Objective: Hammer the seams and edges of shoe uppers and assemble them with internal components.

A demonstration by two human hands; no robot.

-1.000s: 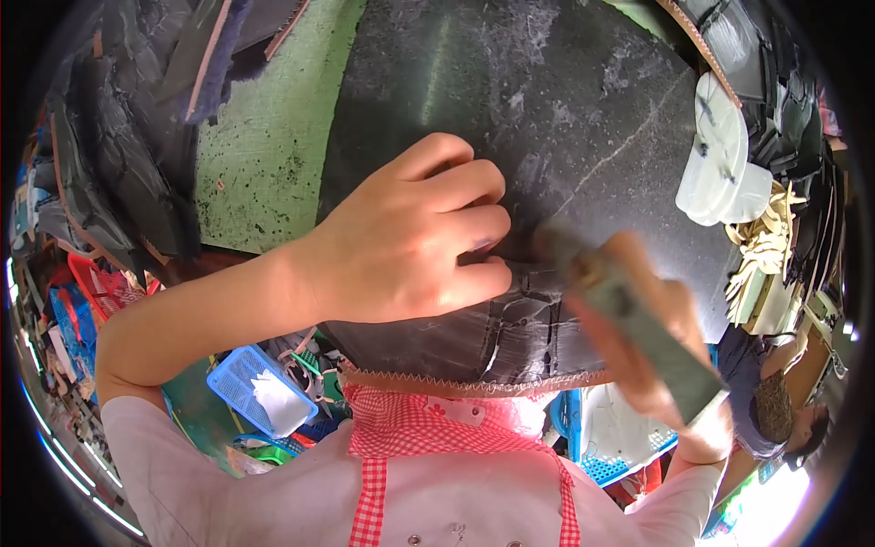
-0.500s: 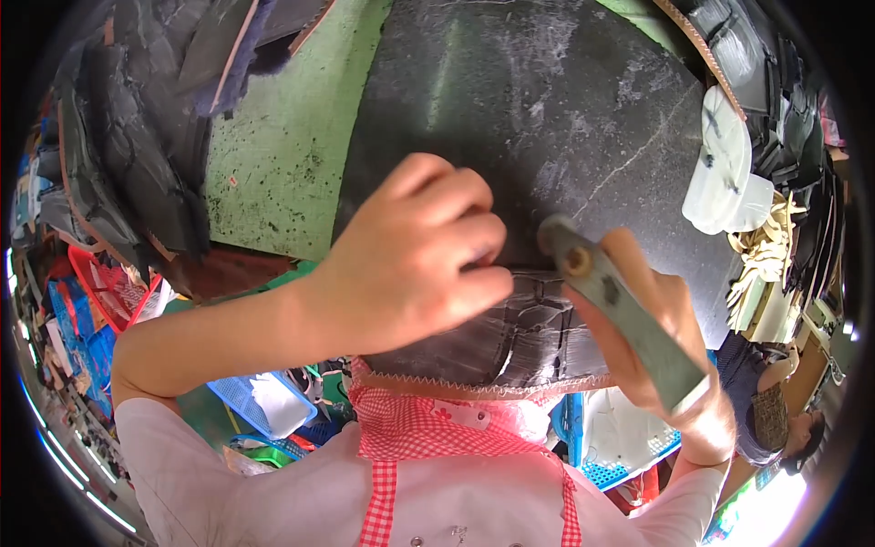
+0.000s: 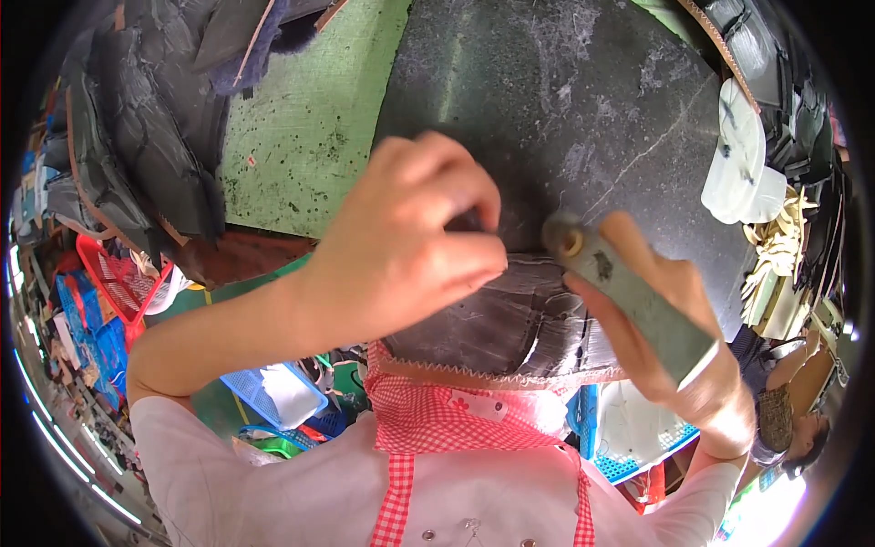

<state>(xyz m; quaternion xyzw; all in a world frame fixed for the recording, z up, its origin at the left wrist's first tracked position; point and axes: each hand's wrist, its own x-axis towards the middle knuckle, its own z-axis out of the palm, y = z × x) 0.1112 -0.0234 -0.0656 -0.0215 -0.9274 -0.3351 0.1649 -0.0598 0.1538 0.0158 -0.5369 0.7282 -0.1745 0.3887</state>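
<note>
Head camera view: the right hand [image 3: 674, 273] is grasping a grey metal hammer [image 3: 638, 305], its fingers wrapping round below the head and the pale end of the handle showing in the eye. The hammer is slanting, its rounded dark face pointing up and left near the upper edge of a black leather-like panel [image 3: 465, 330]; whether it is touching anything, I cannot tell. That panel is lying at the near side of a scuffed black slab [image 3: 510, 82], its brown zigzag-stitched edge [image 3: 497, 377] running just above a red gingham apron [image 3: 428, 419]. The left hand [image 3: 410, 228] is curling over the panel's upper left part, fingers bending inward; the fingertips are partly hiding, so I cannot tell whether they are gripping anything. Left of the slab, a speckled green board [image 3: 296, 146] is showing beside a pile of black pieces [image 3: 146, 128]. At the right, a translucent white plastic piece [image 3: 734, 164] is resting near a bundle of cream strips [image 3: 775, 251]. Below the left forearm, a blue basket [image 3: 239, 390] is holding something white
</note>
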